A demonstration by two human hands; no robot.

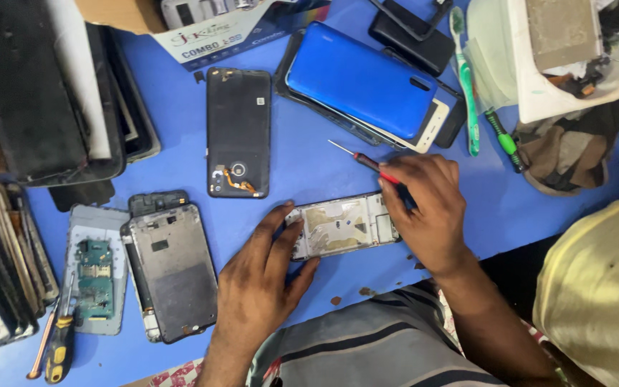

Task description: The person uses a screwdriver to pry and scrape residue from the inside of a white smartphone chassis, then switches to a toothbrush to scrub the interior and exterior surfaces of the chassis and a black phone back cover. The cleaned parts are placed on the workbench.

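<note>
An opened phone frame lies on the blue table near the front edge, its metal inside facing up. My left hand rests on its left end, fingers spread over the edge. My right hand presses on the frame's right end and holds a small red-handled screwdriver, whose thin tip points up and left, away from the frame.
A black back cover lies behind the frame. A blue phone cover rests on stacked phones. At left are a stripped phone body, a green circuit board and a yellow screwdriver. A green toothbrush lies at right.
</note>
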